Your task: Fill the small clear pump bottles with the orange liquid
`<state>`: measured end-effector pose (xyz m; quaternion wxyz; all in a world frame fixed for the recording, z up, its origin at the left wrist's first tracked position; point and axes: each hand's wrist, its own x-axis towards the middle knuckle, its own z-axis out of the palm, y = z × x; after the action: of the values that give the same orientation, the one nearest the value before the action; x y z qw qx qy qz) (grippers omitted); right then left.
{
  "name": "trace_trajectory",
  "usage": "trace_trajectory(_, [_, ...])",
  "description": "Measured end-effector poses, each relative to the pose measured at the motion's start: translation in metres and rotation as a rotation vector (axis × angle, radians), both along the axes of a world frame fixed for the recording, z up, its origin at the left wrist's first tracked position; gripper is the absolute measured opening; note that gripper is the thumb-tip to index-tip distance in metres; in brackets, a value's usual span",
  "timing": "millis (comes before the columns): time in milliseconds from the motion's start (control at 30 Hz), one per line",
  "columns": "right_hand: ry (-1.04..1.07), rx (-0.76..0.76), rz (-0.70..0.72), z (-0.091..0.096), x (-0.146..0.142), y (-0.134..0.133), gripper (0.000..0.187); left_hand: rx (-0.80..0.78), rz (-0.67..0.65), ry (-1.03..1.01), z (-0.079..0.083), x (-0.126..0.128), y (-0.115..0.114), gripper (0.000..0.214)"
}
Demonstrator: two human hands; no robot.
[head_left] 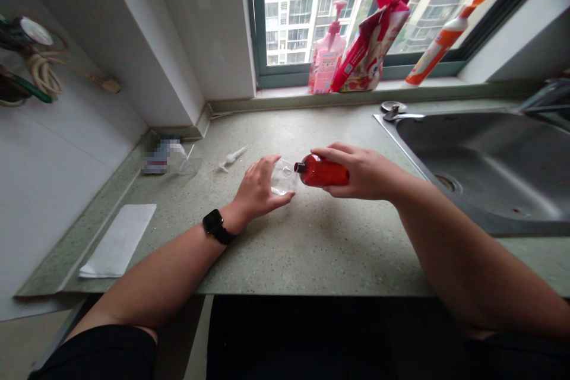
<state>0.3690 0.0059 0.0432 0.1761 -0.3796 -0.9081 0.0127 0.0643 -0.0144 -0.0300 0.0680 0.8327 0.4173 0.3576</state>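
Note:
My right hand grips a red-brown plastic bottle around its body, holding it nearly level above the speckled green countertop. The bottle's dark neck points left, into the mouth of a small clear plastic container. My left hand holds that container on its side, fingertips against it, low over the counter. The bottle's neck and the container look to be touching or almost so. I cannot tell whether any liquid is passing between them.
A small plastic syringe lies on the counter, near a blurred packet and a clear piece. A white folded cloth lies at left. A steel sink is at right. Several bottles and a red bag stand on the windowsill.

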Motion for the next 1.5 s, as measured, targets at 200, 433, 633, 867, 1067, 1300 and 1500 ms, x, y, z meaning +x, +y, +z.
trace_trajectory(200, [-0.013, 0.005, 0.008, 0.0017, -0.0002, -0.0004, 0.079, 0.004, 0.002, 0.007, 0.0002, 0.0012, 0.0, 0.087])
trace_trajectory(433, [-0.02, 0.016, 0.0, 0.0056, -0.0008, -0.0023, 0.079, 0.024, 0.017, 0.015, -0.0002, 0.0033, -0.0019, 0.087])
trace_trajectory(633, [-0.048, 0.039, -0.002, 0.0078, -0.0009, -0.0038, 0.078, 0.029, 0.047, 0.036, 0.0, 0.0057, -0.0041, 0.088])
trace_trajectory(867, [-0.03, 0.068, 0.024, 0.0061, -0.001, -0.0039, 0.076, 0.032, 0.058, 0.057, 0.0005, 0.007, -0.0065, 0.087])
trace_trajectory(1067, [-0.035, 0.081, 0.037, 0.0073, -0.0008, -0.0041, 0.076, 0.029, 0.056, 0.06, 0.0002, 0.0074, -0.0071, 0.087])
trace_trajectory(1300, [-0.043, 0.091, 0.032, 0.008, -0.0013, -0.0045, 0.076, 0.034, 0.059, 0.064, 0.0002, 0.0081, -0.0068, 0.086])
trace_trajectory(1500, [-0.051, 0.091, 0.033, 0.0091, -0.0027, -0.005, 0.076, 0.033, 0.058, 0.066, 0.0003, 0.0078, -0.0067, 0.086])
